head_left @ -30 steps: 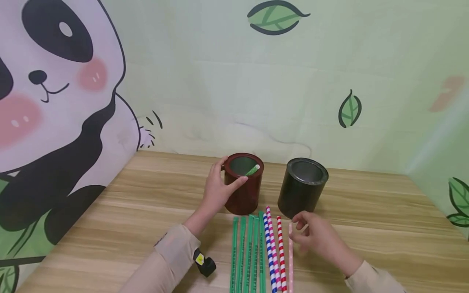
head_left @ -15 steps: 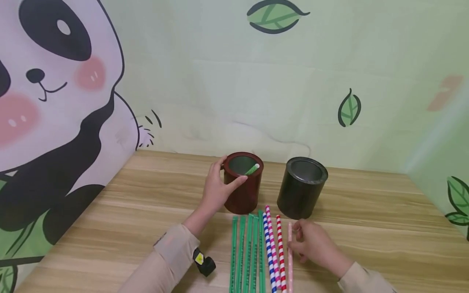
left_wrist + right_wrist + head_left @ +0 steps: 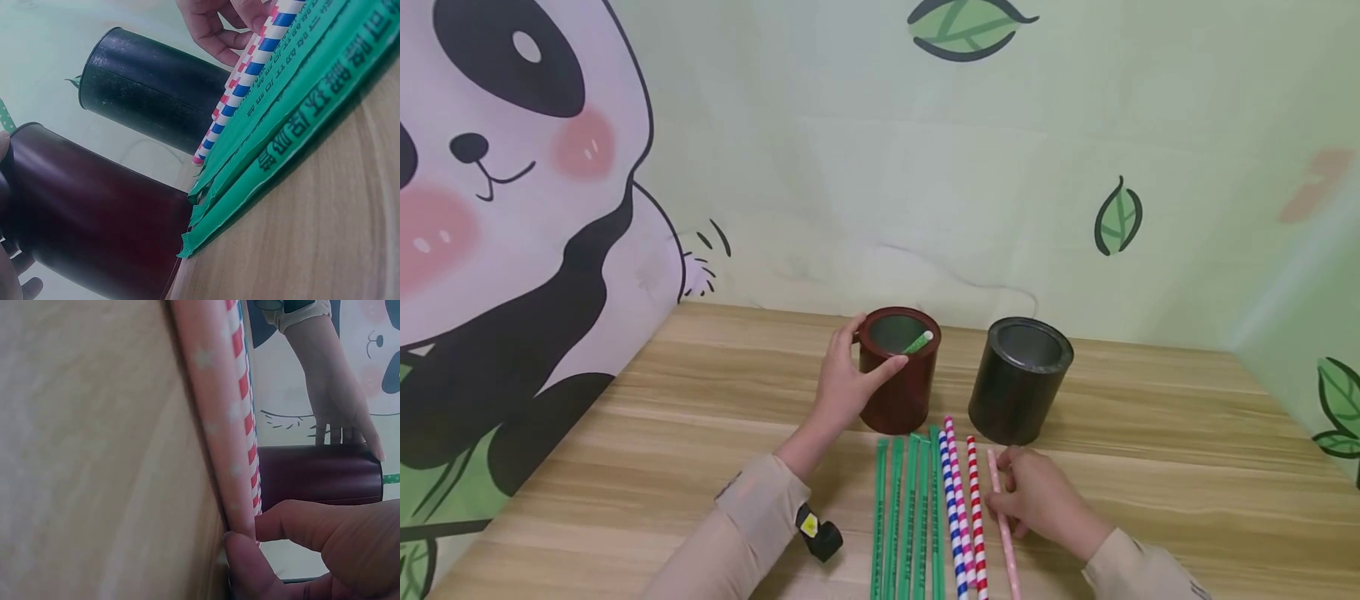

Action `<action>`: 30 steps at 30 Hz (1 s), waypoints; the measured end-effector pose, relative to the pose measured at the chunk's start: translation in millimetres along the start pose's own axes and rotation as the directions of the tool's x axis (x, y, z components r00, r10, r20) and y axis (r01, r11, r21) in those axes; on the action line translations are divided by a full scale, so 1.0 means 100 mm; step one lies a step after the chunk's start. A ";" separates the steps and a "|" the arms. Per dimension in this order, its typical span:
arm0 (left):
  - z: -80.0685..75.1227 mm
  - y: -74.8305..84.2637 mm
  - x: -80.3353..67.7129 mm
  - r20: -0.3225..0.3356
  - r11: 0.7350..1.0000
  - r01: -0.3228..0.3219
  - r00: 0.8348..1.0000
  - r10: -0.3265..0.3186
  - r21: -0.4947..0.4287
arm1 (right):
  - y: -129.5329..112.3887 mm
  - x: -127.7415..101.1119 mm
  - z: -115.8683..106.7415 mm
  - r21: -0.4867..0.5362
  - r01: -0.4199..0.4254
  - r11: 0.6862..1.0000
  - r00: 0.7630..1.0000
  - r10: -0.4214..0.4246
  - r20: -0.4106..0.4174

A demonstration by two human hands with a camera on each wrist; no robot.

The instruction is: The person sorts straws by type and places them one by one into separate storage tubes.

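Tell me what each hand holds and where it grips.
The left hand grips the red cup around its upper side. The right hand pinches the pink straw near its far end.

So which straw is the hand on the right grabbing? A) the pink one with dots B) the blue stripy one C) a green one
A: the right hand pinches the pink dotted straw, which lies at the right end of the row on the table.

Two cans (image 3: pixel 898 371) (image 3: pixel 1019 381) (red, black); five green straws (image 3: pixel 908 517); three striped (image 3: pixel 962 508); one pink (image 3: pixel 1004 529).
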State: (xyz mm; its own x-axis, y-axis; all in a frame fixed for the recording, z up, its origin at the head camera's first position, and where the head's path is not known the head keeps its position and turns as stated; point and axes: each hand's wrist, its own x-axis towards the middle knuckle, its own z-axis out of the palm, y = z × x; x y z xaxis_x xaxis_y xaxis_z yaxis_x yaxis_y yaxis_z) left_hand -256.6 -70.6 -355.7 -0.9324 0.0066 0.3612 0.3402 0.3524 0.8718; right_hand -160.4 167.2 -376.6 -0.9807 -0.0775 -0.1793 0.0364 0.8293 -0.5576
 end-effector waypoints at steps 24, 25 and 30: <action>0.01 -0.01 0.01 0.004 1.000 0.005 1.000 -0.005 -0.007 | -0.04 -0.08 -0.15 0.144 0.099 0.985 0.995 -0.098 -0.014; 0.01 -0.01 0.01 0.005 1.000 0.006 1.000 -0.006 -0.007 | -0.05 -0.08 -0.18 0.150 0.118 0.982 0.993 -0.118 -0.013; 0.01 -0.01 0.00 0.001 1.000 0.005 1.000 -0.005 -0.004 | -0.08 -0.11 -0.31 0.174 0.231 0.957 0.973 -0.231 -0.019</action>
State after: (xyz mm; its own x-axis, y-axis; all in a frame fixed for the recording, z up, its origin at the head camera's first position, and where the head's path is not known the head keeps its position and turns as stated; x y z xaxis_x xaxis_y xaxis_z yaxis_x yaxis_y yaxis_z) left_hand -257.5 -70.3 -357.0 -0.9342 0.0063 0.3566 0.3363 0.3485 0.8749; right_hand -155.9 178.8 -344.6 -0.9660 -0.2569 -0.0301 -0.1584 0.6799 -0.7160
